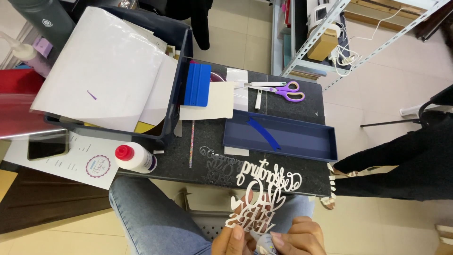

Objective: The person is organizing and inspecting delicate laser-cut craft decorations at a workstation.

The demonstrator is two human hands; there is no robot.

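My left hand (230, 242) and my right hand (298, 238) meet at the bottom edge, over my lap in blue jeans. Together they pinch a white paper cut-out of looping script letters (252, 211), held up in front of the dark table's near edge. A second white script cut-out (270, 174) lies flat on the dark table (292, 106) just beyond it, with a fainter, shiny lettering piece (218, 163) to its left.
A shallow navy box lid (325, 148) with a blue strip sits on the table. Purple-handled scissors (285, 90), a blue squeegee (197, 84), a navy box of white sheets (106, 71), a red-capped glue bottle (135, 157) and a phone (47, 144) are around. Another person's dark-clad leg (401, 160) is at right.
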